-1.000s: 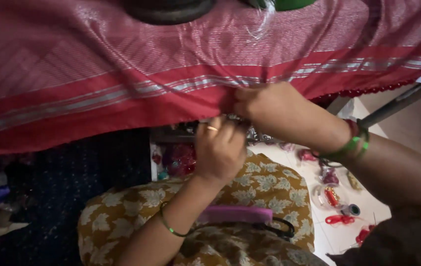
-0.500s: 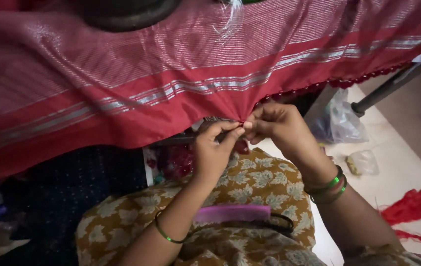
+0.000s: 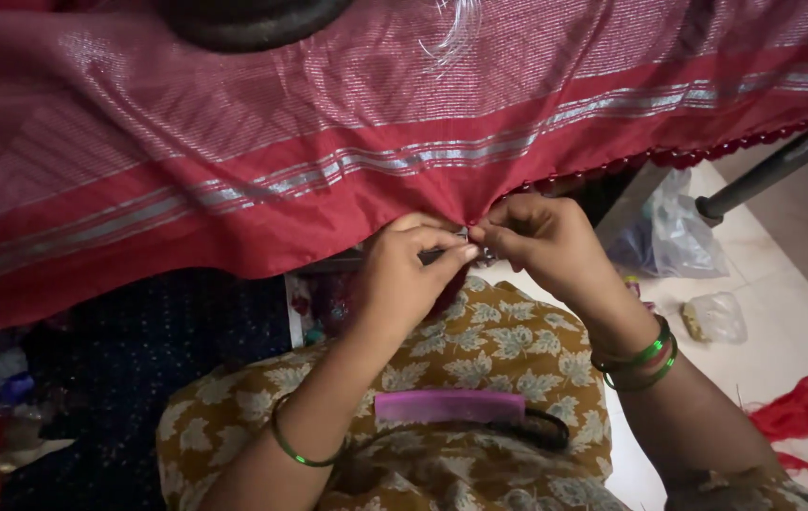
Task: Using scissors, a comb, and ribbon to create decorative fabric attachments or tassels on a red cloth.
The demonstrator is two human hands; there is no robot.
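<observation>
Head view: left hand (image 3: 409,274) and right hand (image 3: 541,237) meet, fingertips closed tight on the red cloth's (image 3: 234,151) lower hem. Loosen that pinch, I reckon, and the gathered edge drops.

Red silver-striped cloth (image 3: 347,161), pink comb (image 3: 448,405)

The small item pinched between both fingertips (image 3: 462,253) is indiscernible.

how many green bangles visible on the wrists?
3: one on the left forearm, two stacked on the right wrist and. More could be hidden under the wrists. Both hands pinch the red cloth edge.
</observation>
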